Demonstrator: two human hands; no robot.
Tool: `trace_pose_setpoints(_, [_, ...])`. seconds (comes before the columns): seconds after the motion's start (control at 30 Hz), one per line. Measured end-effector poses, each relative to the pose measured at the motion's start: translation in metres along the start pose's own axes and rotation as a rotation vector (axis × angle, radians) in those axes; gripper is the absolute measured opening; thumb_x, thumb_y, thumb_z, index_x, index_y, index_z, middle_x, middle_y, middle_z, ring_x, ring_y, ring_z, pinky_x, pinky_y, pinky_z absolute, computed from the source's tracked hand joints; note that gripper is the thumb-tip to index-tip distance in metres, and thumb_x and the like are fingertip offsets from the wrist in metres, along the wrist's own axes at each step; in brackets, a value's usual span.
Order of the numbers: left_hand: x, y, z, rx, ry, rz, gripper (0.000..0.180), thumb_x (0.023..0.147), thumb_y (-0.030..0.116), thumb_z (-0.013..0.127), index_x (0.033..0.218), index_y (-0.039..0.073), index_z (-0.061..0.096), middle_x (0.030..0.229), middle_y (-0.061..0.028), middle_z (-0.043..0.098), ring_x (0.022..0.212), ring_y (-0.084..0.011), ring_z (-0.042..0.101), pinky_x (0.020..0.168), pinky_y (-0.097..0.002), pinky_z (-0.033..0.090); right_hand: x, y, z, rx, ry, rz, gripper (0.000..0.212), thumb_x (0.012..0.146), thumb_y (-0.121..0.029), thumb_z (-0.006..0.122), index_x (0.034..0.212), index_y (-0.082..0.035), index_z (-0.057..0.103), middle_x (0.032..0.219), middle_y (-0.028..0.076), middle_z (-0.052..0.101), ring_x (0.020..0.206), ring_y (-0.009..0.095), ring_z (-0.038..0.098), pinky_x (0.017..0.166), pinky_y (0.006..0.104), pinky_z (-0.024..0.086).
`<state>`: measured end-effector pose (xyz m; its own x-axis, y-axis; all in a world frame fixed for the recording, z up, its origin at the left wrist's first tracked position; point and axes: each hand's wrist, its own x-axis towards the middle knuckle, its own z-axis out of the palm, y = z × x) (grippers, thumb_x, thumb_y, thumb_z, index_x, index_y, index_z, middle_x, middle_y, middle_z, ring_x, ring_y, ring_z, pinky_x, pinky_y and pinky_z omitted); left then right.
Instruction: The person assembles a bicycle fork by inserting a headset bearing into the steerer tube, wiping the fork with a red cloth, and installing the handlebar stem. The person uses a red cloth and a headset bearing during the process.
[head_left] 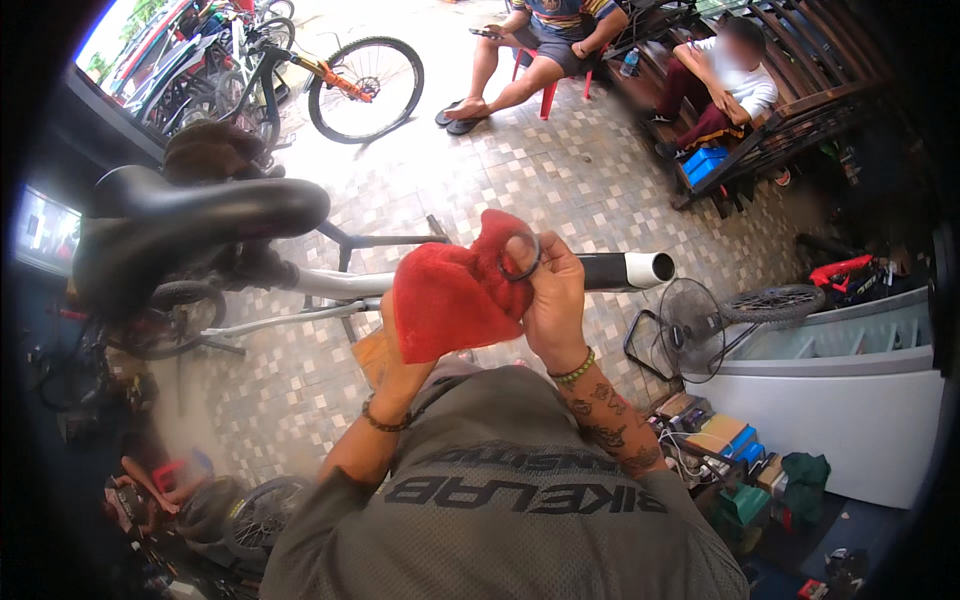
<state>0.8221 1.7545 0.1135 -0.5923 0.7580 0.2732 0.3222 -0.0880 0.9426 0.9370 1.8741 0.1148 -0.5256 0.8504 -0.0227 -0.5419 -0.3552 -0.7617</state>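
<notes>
A bunched red cloth (440, 295) is held between my two hands, in front of my chest. My left hand (398, 352) is closed on its left side, the fingers mostly hidden under the fabric. With my right hand (558, 305) I pinch a thin dark ring (538, 262) together with the upper right part of the cloth. Just beyond both hands runs a white and black bicycle frame (604, 271), its open head tube (650, 269) pointing right. At its left end is a black saddle (225, 207).
A standing fan (692, 330) and a white chest freezer (820, 425) are on the right. Boxes and tools (725, 440) crowd the lower right. Across the tiled floor (500, 165) stands a bicycle wheel (367, 90); two people sit beyond, one on a bench (800, 100).
</notes>
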Motion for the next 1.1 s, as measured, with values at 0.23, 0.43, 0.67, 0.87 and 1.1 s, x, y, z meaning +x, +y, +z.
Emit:
trace_pose_setpoints(0.23, [-0.011, -0.002, 0.006, -0.539, -0.133, -0.393, 0.027, 0.099, 0.018, 0.073, 0.114, -0.003, 0.068, 0.105, -0.0054, 0.072, 0.085, -0.0085, 0.068, 0.068, -0.0248, 0.057, -0.014, 0.016, -0.024, -0.648, -0.166, -0.447, 0.014, 0.092, 0.007, 0.072, 0.105, 0.002, 0.073, 0.099, 0.007, 0.077, 0.084, 0.007, 0.069, 0.071, 0.0241, 0.056])
trace_pose_setpoints(0.43, [-0.024, -0.011, 0.005, -0.449, -0.059, -0.448, 0.022, 0.099, 0.015, 0.071, 0.113, -0.001, 0.068, 0.102, -0.0037, 0.072, 0.086, -0.0095, 0.067, 0.076, -0.0261, 0.056, -0.024, 0.017, -0.052, -0.544, -0.081, 0.138, 0.023, 0.095, -0.001, 0.073, 0.117, 0.002, 0.066, 0.102, 0.009, 0.074, 0.090, 0.010, 0.069, 0.078, 0.0244, 0.056])
trace_pose_setpoints(0.67, [-0.033, 0.001, 0.016, 0.012, -0.014, -0.257, 0.022, 0.089, 0.008, 0.080, 0.107, -0.001, 0.070, 0.092, -0.0062, 0.076, 0.080, -0.0099, 0.068, 0.071, -0.0277, 0.056, -0.035, -0.013, -0.054, -0.744, -0.485, -0.196, 0.046, 0.093, 0.003, 0.073, 0.138, 0.000, 0.060, 0.115, 0.010, 0.072, 0.102, 0.015, 0.072, 0.088, 0.0285, 0.059])
trace_pose_setpoints(0.87, [-0.033, 0.018, 0.015, 0.065, -0.057, -0.253, 0.022, 0.088, 0.005, 0.080, 0.108, 0.000, 0.072, 0.095, -0.0056, 0.076, 0.084, -0.0093, 0.069, 0.073, -0.0281, 0.057, -0.047, -0.021, -0.061, -0.327, -0.472, 0.233, 0.047, 0.096, 0.003, 0.070, 0.141, 0.000, 0.059, 0.107, 0.011, 0.072, 0.096, 0.017, 0.073, 0.085, 0.0315, 0.061])
trace_pose_setpoints(1.1, [0.036, 0.000, -0.035, 0.587, 0.289, 0.181, 0.019, 0.095, 0.018, 0.068, 0.107, 0.003, 0.072, 0.093, -0.0175, 0.075, 0.086, -0.0292, 0.075, 0.078, -0.0411, 0.057, -0.064, -0.031, -0.085, -0.135, -0.284, 0.213, 0.047, 0.099, 0.002, 0.066, 0.144, 0.000, 0.056, 0.105, 0.011, 0.070, 0.092, 0.019, 0.072, 0.086, 0.0341, 0.061])
